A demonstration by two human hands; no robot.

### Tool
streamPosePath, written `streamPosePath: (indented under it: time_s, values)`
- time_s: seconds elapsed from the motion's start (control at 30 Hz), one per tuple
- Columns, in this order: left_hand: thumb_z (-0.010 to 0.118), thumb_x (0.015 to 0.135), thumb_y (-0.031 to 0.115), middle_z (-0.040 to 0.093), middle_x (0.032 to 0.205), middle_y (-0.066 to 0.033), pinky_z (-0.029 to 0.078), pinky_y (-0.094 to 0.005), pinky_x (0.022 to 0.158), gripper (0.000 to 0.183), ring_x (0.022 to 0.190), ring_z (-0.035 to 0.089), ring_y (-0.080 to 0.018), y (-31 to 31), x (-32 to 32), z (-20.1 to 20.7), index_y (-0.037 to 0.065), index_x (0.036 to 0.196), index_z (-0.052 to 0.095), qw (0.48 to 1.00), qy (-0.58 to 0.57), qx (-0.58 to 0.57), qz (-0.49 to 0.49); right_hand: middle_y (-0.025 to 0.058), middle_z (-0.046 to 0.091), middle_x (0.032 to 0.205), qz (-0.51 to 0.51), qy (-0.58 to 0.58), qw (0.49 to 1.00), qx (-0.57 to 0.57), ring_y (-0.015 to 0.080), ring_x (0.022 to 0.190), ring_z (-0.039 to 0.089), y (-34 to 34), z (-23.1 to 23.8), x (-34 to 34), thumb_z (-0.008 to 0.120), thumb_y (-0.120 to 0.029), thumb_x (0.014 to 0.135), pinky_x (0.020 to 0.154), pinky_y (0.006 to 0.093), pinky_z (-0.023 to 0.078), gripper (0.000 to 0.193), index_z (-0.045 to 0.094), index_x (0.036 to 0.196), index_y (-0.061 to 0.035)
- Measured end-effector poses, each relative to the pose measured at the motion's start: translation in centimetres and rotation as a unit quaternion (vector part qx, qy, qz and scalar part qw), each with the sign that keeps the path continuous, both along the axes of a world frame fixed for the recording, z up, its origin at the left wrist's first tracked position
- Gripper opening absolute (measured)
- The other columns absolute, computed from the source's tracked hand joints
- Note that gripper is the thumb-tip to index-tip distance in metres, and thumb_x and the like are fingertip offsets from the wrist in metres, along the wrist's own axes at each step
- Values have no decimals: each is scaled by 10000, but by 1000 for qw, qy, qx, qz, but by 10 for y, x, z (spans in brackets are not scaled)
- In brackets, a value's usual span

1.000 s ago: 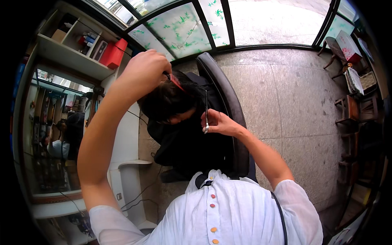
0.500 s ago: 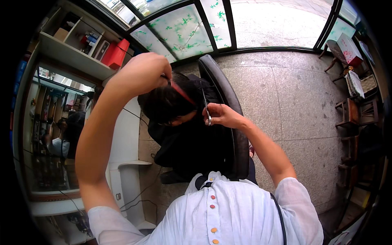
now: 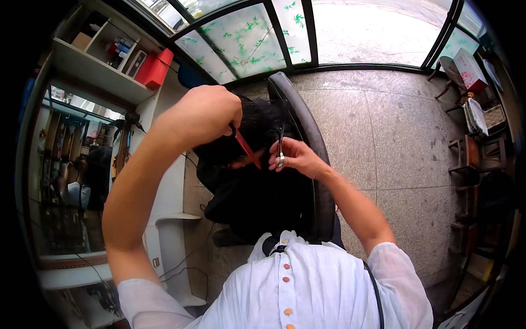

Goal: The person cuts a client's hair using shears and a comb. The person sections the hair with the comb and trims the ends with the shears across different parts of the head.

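A person in a black cape (image 3: 246, 197) sits in a dark padded chair (image 3: 304, 109), with dark hair (image 3: 257, 118) toward me. My left hand (image 3: 205, 112) is closed on a red comb (image 3: 247, 148), which slants down beside the person's head. In my right hand (image 3: 296, 156) are scissors (image 3: 281, 145); the fingers are around the silver handles, and the blades point away from me along the hair. Both tools are close to the side of the head. The comb's grip end is hidden by my left fingers.
On the left are a mirror (image 3: 76, 192), a white counter (image 3: 167, 192) and shelves with a red box (image 3: 154, 68). Loose cords (image 3: 189, 268) hang below the counter. Wooden chairs (image 3: 466, 153) line the right side. Glass doors (image 3: 246, 44) stand ahead.
My left hand has come slightly nearer and to the right, and the comb has swung downward from across the hair to the side of the head. The scissors have turned slightly, staying nearly in place.
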State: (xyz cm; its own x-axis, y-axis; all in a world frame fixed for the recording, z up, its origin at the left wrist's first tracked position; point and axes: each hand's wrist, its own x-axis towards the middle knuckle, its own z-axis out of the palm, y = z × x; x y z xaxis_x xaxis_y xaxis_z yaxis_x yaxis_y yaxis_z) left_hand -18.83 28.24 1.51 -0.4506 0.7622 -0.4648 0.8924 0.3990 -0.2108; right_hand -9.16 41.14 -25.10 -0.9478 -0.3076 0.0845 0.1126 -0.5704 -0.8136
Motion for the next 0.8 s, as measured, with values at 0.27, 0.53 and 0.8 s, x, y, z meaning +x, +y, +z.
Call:
streamPosePath:
  time_s: [0.27,0.53,0.8]
  values:
    - [624,657,93,559,792,-19,433,-304,760,21,884,546,-195,14,11,-48,110,667,631,956,220,135,-137,61,570,993,27,-23,998,57,133,928,579,-68,-36,40,758,-233,795,854,288,489,485,474,1131,-30]
    - [702,712,137,603,827,-54,462,-351,817,127,938,571,-254,11,4,-13,101,833,713,992,-85,86,37,38,616,867,33,15,998,55,131,831,622,-29,-17,0,650,-55,844,719,247,493,234,542,1050,-25]
    - [719,696,121,605,864,-34,461,-352,829,177,947,557,-239,4,-16,-22,104,871,709,976,166,131,-46,78,590,1032,35,3,996,80,167,983,592,-34,-26,25,728,-181,817,863,301,492,434,489,1142,-21]
